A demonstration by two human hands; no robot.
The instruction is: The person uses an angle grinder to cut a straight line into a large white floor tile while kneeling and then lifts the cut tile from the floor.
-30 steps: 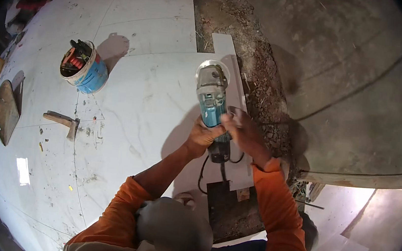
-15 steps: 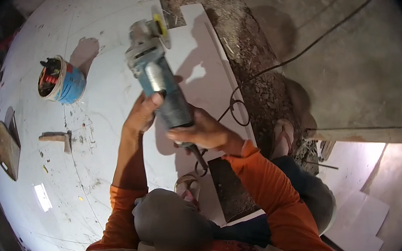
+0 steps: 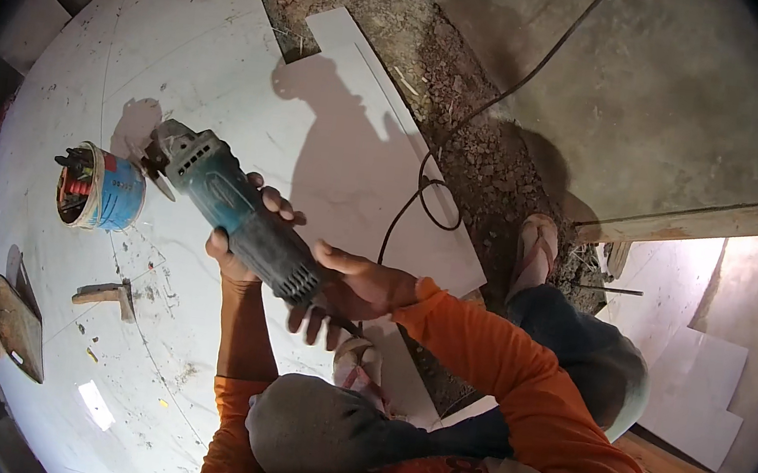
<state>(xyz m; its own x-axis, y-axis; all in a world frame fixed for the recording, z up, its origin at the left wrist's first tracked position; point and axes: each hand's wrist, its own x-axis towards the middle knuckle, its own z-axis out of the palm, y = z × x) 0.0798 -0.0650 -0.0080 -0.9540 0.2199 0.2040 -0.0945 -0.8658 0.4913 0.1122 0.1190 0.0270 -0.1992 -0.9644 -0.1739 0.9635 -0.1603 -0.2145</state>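
My left hand (image 3: pixel 235 259) grips the teal and black angle grinder (image 3: pixel 232 210) from beneath, fingertips showing past its far side. The grinder slants up-left, its disc (image 3: pixel 162 174) turned edge-on at the head. My right hand (image 3: pixel 360 285) is at the tool's rear end, thumb raised and fingers curled loosely under it, beside the black cord (image 3: pixel 464 132). Below the tool lies a large white marbled floor panel (image 3: pixel 167 44); a narrower cut white piece (image 3: pixel 384 190) runs along its right side.
A blue bucket of tools (image 3: pixel 121 188) stands left, near a wooden-handled tool (image 3: pixel 106 297) and a trowel-like board (image 3: pixel 18 326). Right are a rubble strip (image 3: pixel 498 180), concrete floor (image 3: pixel 693 104) and white sheets (image 3: pixel 688 393). My sandalled feet (image 3: pixel 539 245) rest at the edge.
The grinder has swung from upright in the view to slanting up-left, its disc turning edge-on. Both hands moved with it; my right hand has shifted to the rear end. My right foot has appeared.
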